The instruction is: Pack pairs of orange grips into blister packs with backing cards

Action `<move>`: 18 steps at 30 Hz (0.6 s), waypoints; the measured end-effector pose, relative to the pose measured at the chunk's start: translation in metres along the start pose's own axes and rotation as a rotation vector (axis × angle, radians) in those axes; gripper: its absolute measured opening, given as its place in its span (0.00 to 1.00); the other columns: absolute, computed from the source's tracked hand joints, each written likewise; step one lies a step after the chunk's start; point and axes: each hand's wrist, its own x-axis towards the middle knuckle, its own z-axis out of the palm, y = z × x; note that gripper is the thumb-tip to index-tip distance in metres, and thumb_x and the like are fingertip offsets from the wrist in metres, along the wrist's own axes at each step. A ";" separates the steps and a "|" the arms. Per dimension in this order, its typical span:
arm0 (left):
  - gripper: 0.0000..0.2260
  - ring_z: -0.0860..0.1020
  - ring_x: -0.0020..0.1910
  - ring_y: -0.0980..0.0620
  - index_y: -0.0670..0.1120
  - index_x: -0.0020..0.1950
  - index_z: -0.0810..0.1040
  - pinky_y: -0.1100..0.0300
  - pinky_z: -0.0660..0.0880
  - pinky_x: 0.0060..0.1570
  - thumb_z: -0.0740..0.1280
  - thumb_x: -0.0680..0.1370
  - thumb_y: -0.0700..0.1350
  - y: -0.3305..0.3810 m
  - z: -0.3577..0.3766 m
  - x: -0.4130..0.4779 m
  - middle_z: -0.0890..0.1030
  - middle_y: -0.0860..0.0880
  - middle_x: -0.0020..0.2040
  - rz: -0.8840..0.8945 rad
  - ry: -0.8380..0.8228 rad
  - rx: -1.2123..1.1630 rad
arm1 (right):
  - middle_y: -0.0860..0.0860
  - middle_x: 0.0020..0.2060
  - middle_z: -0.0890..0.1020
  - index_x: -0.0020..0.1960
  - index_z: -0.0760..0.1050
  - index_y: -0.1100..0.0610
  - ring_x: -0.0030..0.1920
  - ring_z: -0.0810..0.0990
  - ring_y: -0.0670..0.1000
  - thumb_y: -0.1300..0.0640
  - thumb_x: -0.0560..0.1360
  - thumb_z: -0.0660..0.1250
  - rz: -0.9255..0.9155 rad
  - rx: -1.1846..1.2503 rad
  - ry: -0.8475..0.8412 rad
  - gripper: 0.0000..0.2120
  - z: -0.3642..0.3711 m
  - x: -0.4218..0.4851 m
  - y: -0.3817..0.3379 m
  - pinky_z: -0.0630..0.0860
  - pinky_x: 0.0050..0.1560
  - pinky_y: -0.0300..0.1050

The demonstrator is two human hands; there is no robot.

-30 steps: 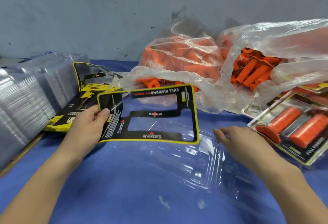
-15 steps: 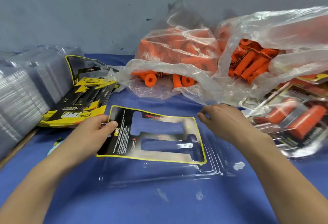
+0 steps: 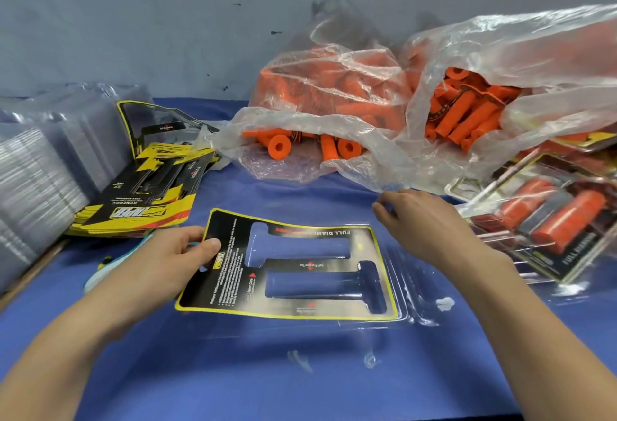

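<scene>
Plainly left hand (image 3: 160,263) grip pinches backing card (image 3: 230,282); right hand (image 3: 424,223) grip on clear blister pack (image 3: 409,282) unclear.

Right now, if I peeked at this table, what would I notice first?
The bright orange grips piled in clear bags at the back right jump out first. Next comes the black-and-yellow card in the middle, pinched at its left edge by the left hand. Finished packs lie at the far right.
</scene>
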 end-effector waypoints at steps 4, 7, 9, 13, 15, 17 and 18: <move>0.09 0.84 0.36 0.51 0.47 0.50 0.81 0.58 0.72 0.36 0.62 0.82 0.47 0.001 0.003 0.001 0.86 0.49 0.40 -0.016 0.015 0.027 | 0.51 0.49 0.81 0.55 0.77 0.50 0.51 0.77 0.56 0.47 0.82 0.53 0.005 0.015 -0.005 0.15 0.000 0.000 0.001 0.70 0.41 0.47; 0.09 0.84 0.34 0.51 0.47 0.50 0.81 0.57 0.72 0.36 0.63 0.82 0.49 0.002 0.003 0.001 0.86 0.48 0.38 -0.013 0.033 0.028 | 0.50 0.48 0.81 0.54 0.77 0.49 0.49 0.77 0.56 0.46 0.82 0.54 -0.003 0.051 -0.013 0.15 -0.001 0.000 0.001 0.70 0.40 0.47; 0.08 0.83 0.32 0.51 0.48 0.51 0.80 0.57 0.73 0.35 0.63 0.82 0.49 0.002 0.004 0.001 0.86 0.48 0.37 -0.011 0.046 0.018 | 0.47 0.46 0.80 0.53 0.77 0.48 0.46 0.76 0.53 0.45 0.82 0.55 -0.004 0.094 -0.015 0.14 -0.002 0.000 0.001 0.68 0.38 0.46; 0.08 0.80 0.27 0.59 0.51 0.57 0.77 0.64 0.72 0.26 0.63 0.81 0.51 0.001 0.008 0.003 0.83 0.55 0.31 -0.006 0.067 -0.021 | 0.42 0.41 0.80 0.50 0.78 0.44 0.42 0.75 0.50 0.44 0.79 0.58 0.026 0.194 -0.013 0.12 -0.006 0.000 0.001 0.68 0.38 0.45; 0.10 0.77 0.25 0.61 0.52 0.62 0.74 0.67 0.70 0.22 0.63 0.81 0.51 0.001 0.009 0.002 0.81 0.56 0.30 0.001 0.091 -0.046 | 0.40 0.40 0.80 0.49 0.79 0.43 0.43 0.77 0.49 0.43 0.77 0.59 0.037 0.208 -0.034 0.11 -0.007 -0.001 0.002 0.71 0.40 0.45; 0.14 0.78 0.26 0.60 0.55 0.65 0.70 0.65 0.71 0.23 0.64 0.80 0.51 0.001 0.008 -0.001 0.83 0.55 0.32 0.016 0.092 -0.082 | 0.39 0.41 0.81 0.49 0.79 0.41 0.44 0.78 0.48 0.42 0.76 0.60 0.039 0.194 -0.080 0.10 -0.009 -0.002 0.002 0.75 0.43 0.46; 0.15 0.79 0.27 0.59 0.56 0.66 0.69 0.63 0.72 0.24 0.65 0.80 0.51 0.001 0.007 -0.002 0.84 0.54 0.34 0.030 0.085 -0.088 | 0.39 0.41 0.81 0.50 0.78 0.40 0.45 0.78 0.48 0.42 0.75 0.60 0.039 0.186 -0.105 0.10 -0.010 -0.003 0.002 0.76 0.44 0.46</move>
